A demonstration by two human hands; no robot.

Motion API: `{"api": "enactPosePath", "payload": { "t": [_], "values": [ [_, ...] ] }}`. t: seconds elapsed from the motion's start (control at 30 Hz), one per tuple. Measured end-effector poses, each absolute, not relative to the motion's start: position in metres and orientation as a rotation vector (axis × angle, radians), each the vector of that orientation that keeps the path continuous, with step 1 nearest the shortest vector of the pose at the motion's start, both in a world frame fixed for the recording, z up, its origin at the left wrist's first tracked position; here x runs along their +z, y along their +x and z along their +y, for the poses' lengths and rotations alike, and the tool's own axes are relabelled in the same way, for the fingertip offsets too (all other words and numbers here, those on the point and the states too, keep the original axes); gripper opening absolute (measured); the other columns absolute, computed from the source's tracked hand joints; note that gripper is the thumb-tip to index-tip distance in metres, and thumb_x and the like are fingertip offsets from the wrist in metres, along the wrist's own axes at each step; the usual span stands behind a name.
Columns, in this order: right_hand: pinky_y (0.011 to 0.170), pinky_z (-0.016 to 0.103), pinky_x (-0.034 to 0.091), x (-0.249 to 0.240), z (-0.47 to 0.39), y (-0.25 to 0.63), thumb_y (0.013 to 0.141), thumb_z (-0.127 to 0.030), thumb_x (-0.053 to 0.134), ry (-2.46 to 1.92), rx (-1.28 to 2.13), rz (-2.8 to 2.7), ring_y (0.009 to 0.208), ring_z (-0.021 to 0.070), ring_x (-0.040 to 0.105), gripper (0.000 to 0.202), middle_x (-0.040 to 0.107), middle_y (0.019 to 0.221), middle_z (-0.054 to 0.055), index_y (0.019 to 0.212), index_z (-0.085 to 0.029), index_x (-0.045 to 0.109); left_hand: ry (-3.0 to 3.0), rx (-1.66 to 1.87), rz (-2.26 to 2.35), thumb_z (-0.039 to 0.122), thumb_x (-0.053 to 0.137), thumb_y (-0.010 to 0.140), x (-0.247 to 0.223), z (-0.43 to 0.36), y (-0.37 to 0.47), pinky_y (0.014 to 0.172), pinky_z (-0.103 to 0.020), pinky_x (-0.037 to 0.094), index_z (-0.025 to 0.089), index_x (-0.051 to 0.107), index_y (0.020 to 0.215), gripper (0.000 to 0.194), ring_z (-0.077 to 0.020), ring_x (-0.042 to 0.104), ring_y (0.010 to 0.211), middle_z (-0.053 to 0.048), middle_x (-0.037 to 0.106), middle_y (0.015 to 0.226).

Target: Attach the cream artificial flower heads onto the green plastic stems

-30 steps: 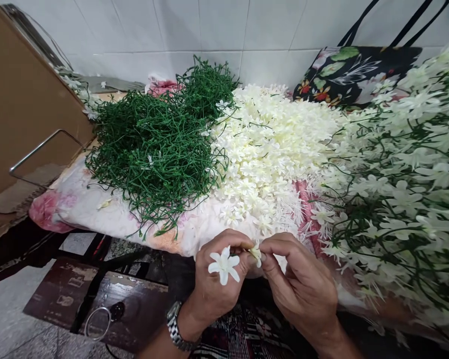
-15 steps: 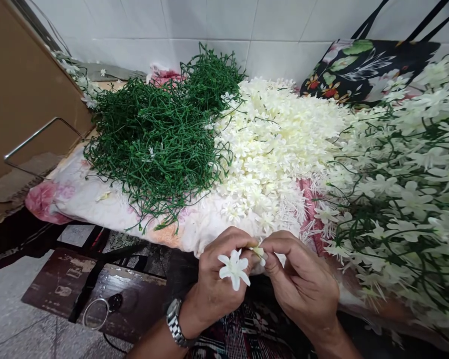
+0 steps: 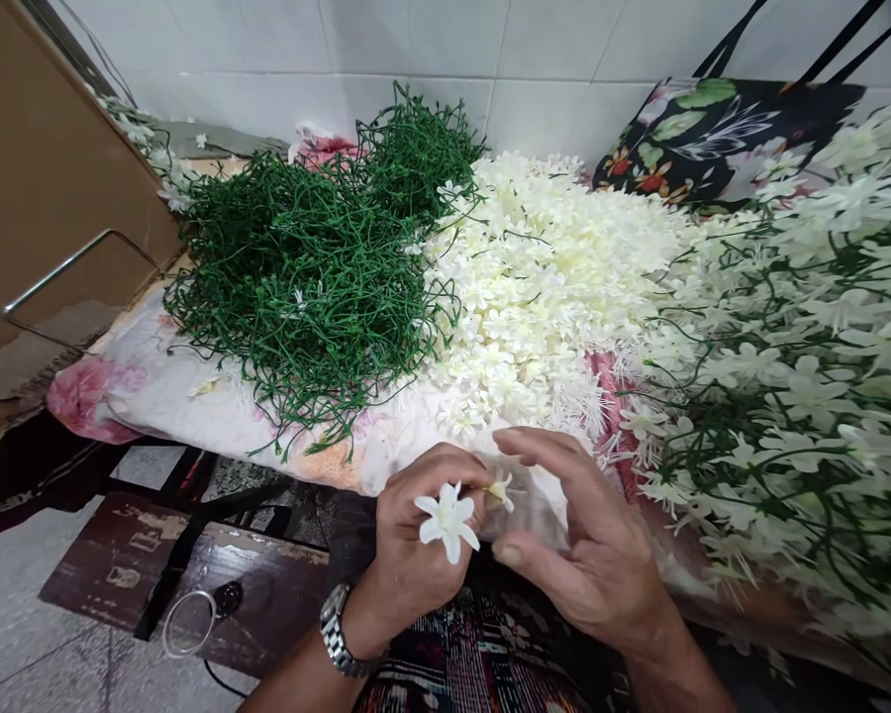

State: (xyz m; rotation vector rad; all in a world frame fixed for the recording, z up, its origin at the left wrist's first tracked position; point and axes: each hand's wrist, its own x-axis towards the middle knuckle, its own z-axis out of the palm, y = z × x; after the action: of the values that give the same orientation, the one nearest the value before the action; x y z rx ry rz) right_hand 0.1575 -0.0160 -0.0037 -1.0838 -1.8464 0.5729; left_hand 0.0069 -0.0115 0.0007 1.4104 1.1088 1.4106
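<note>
My left hand (image 3: pixel 423 535) is closed around an artificial flower stem. One white bloom (image 3: pixel 447 522) faces up from the fist, and a smaller cream blossom (image 3: pixel 500 492) pokes out by the fingertips. Just right of that blossom, my right hand (image 3: pixel 590 540) is open, thumb and fingers spread apart with nothing between them. Beyond the hands lies a heap of loose cream flower heads (image 3: pixel 542 277). To its left is a tangled pile of green plastic stems (image 3: pixel 304 267). Finished-looking white flower sprays (image 3: pixel 809 396) crowd the right side.
A floral cloth (image 3: pixel 185 411) covers the work surface against a tiled wall (image 3: pixel 416 40). A cardboard sheet (image 3: pixel 66 168) with a bent metal wire (image 3: pixel 66 272) stands at left. A black floral bag (image 3: pixel 720 139) leans at the back. Below sits a worn brown box (image 3: pixel 259 584).
My right hand has let go of the small blossom and opened, moving slightly away to the right. My left hand has shifted a little left, still holding the flower stem.
</note>
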Motion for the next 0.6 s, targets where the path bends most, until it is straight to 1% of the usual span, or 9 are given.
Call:
{"api": "enactPosePath", "payload": {
  "t": [0.1, 0.17, 0.27, 0.37, 0.5, 0.6],
  "values": [
    [0.071, 0.029, 0.056, -0.002, -0.015, 0.154, 0.084, -0.019, 0.059, -1.019, 0.600, -1.848, 0.084, 0.0166, 0.064, 0.021, 0.065, 0.092, 0.007, 0.105, -0.019, 0.061, 1.401, 1.401, 1.098, 0.007, 0.065, 0.071, 0.001, -0.012, 0.007, 0.056, -0.025, 0.043, 0.018, 0.069, 0.067, 0.012, -0.0143, 0.057, 0.059, -0.002, 0.063, 0.064],
    [0.063, 0.026, 0.056, -0.002, -0.014, 0.153, 0.084, -0.017, 0.060, -1.002, 0.601, -1.815, 0.073, 0.0146, 0.065, 0.015, 0.066, 0.082, 0.005, 0.098, -0.019, 0.064, 1.361, 1.371, 1.082, 0.010, 0.067, 0.071, 0.000, -0.012, 0.007, 0.055, -0.025, 0.043, 0.018, 0.069, 0.066, 0.010, -0.0141, 0.057, 0.058, -0.002, 0.063, 0.063],
    [0.060, 0.023, 0.055, -0.004, -0.014, 0.154, 0.083, -0.012, 0.060, -1.027, 0.565, -1.800, 0.069, 0.0132, 0.064, 0.014, 0.067, 0.078, 0.004, 0.094, -0.018, 0.065, 1.238, 1.290, 1.010, 0.018, 0.066, 0.075, -0.006, -0.012, 0.006, 0.058, -0.026, 0.044, 0.018, 0.071, 0.070, 0.007, -0.0152, 0.057, 0.062, -0.003, 0.064, 0.068],
    [0.060, 0.022, 0.054, -0.005, -0.014, 0.156, 0.082, -0.008, 0.057, -1.068, 0.550, -1.799, 0.069, 0.0122, 0.064, 0.016, 0.067, 0.076, 0.003, 0.091, -0.018, 0.065, 1.061, 1.186, 0.921, 0.028, 0.062, 0.081, -0.013, -0.013, 0.004, 0.055, -0.026, 0.040, 0.019, 0.073, 0.080, 0.014, -0.0140, 0.052, 0.061, -0.006, 0.064, 0.077],
    [0.058, 0.022, 0.051, -0.006, -0.015, 0.157, 0.081, -0.008, 0.058, -1.124, 0.533, -1.756, 0.066, 0.0122, 0.063, 0.014, 0.066, 0.075, 0.002, 0.087, -0.019, 0.065, 0.897, 1.107, 0.842, 0.031, 0.062, 0.081, -0.016, -0.015, 0.001, 0.048, -0.024, 0.031, 0.019, 0.074, 0.085, 0.018, -0.0098, 0.041, 0.054, -0.005, 0.060, 0.077],
    [0.057, 0.021, 0.049, -0.006, -0.015, 0.159, 0.081, -0.009, 0.059, -1.146, 0.490, -1.722, 0.064, 0.0115, 0.061, 0.012, 0.065, 0.073, 0.001, 0.085, -0.019, 0.063, 0.839, 1.089, 0.825, 0.035, 0.061, 0.081, -0.015, -0.014, -0.001, 0.047, -0.023, 0.030, 0.020, 0.075, 0.090, 0.022, -0.0092, 0.040, 0.054, -0.005, 0.060, 0.079]
  ]
}}
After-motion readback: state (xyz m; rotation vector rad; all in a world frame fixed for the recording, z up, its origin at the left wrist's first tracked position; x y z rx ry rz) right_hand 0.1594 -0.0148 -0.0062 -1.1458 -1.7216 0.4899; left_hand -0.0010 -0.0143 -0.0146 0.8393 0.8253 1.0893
